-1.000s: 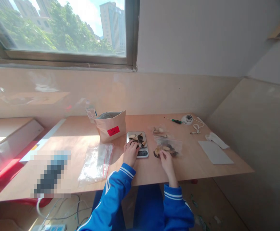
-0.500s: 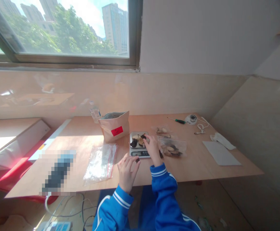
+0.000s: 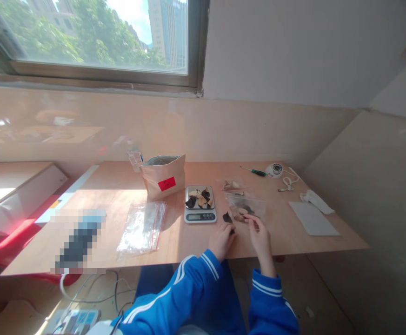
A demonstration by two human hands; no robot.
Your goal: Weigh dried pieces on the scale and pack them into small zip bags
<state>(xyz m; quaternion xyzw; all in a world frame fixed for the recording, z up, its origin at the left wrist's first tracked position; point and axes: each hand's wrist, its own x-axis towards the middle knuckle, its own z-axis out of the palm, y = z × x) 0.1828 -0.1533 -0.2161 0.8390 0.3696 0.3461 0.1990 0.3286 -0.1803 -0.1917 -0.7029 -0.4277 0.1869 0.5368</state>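
Observation:
My left hand [image 3: 221,242] is low over the table, its fingers closed on a small dark dried piece [image 3: 232,231]. Another dark dried piece [image 3: 227,217] lies just beyond it. At the near edge of a clear zip bag [image 3: 258,206] holding brown dried slices, my right hand [image 3: 259,236] has thumb and forefinger drawn together; what is between them is too small to make out. To the left, a digital kitchen scale [image 3: 200,217] carries several pale and dark dried slices [image 3: 203,199] that look like mushroom.
A kraft pouch [image 3: 164,179] with a red label stands open behind the scale, beside a clear bottle [image 3: 135,158]. Flat zip bags [image 3: 142,228] lie left. Small filled bags [image 3: 233,185], a screwdriver [image 3: 257,172], a dome camera [image 3: 274,170] and white paper [image 3: 314,218] are right.
Both hands have moved right, away from the scale. My right hand has left the slices on the plate and is at the filled bag; my left hand still has the dark piece.

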